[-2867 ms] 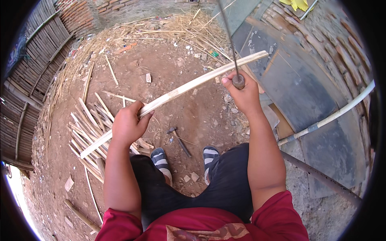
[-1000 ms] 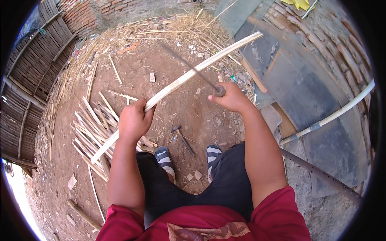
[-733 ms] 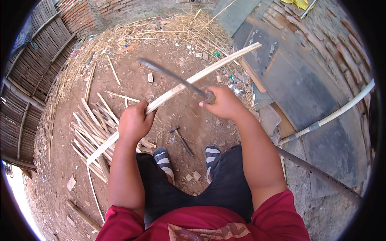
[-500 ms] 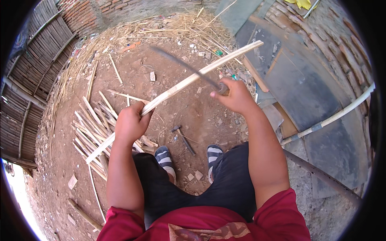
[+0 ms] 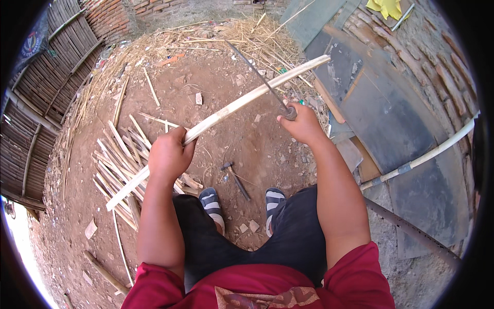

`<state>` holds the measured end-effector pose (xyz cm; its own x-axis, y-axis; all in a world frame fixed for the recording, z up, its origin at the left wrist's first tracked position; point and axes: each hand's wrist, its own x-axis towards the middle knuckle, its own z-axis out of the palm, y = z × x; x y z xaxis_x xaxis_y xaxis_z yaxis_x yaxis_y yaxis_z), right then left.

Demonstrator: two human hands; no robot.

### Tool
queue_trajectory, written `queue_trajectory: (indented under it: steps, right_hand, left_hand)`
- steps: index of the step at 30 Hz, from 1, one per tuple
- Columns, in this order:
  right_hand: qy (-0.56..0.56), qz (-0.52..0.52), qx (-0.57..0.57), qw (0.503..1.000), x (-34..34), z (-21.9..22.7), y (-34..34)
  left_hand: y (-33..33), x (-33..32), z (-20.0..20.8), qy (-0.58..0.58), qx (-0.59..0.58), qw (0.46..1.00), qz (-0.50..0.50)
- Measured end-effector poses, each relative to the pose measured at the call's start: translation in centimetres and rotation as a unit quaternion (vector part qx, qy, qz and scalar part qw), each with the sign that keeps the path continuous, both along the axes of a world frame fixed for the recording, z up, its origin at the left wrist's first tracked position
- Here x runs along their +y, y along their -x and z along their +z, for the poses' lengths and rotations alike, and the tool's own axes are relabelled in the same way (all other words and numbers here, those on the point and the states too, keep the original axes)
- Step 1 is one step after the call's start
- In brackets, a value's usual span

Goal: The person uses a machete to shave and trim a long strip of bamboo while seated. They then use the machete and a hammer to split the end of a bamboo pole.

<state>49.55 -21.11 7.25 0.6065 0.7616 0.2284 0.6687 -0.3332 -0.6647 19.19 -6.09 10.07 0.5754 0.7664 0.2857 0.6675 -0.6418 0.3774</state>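
Observation:
A long, pale split-wood stick (image 5: 234,107) slants across the middle, its far end up to the right. My left hand (image 5: 170,153) is closed around its lower part. My right hand (image 5: 304,123) grips the handle of a long, narrow, dark-bladed knife (image 5: 253,70), which points up and to the left. The blade crosses the stick toward its far end; whether it presses on the wood I cannot tell. Below my left hand, a pile of split sticks (image 5: 114,158) lies on the ground. A hammer (image 5: 236,181) rests on the dirt near my feet.
Dark flat sheets (image 5: 393,116) lean along the brick wall at right, with a pale pole (image 5: 427,152) and a rusty metal bar (image 5: 409,226) across them. Straw (image 5: 257,38) litters the far ground. A woven cane wall (image 5: 56,77) stands at left.
My right hand has shifted slightly down and right. The knife's tip has swung up and to the right, so the blade stands steeper against the stick. My left hand keeps its hold.

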Motion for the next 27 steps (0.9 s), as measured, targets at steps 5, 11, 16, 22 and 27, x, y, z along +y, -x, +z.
queue_trajectory:
  steps: [5, 11, 16, 22, 27]
  right_hand:
    - [0.124, 0.153, -0.021, 0.980, 0.7, 1.1, 3.6]
    - [-0.041, -0.003, 0.051, 0.998, 0.5, -1.6, -0.9]
    - [0.140, 0.170, 0.008, 0.975, 0.8, 0.1, 3.1]
    - [0.005, 0.103, 0.063, 0.993, -0.1, -1.7, -0.6]
    - [0.027, 0.187, 0.001, 0.982, 0.9, 0.1, 3.7]
  left_hand:
    - [-0.6, -0.2, -1.2, -0.011, 0.028, 0.999, -0.022]
    - [-0.6, 0.1, -0.4, -0.032, 0.050, 0.998, -0.008]
    - [-0.9, -0.2, -1.7, -0.019, 0.025, 0.999, -0.041]
    - [-0.7, 0.7, -1.5, 0.011, -0.045, 0.998, -0.035]
    - [-1.3, -0.1, -1.3, 0.019, -0.074, 0.996, -0.044]
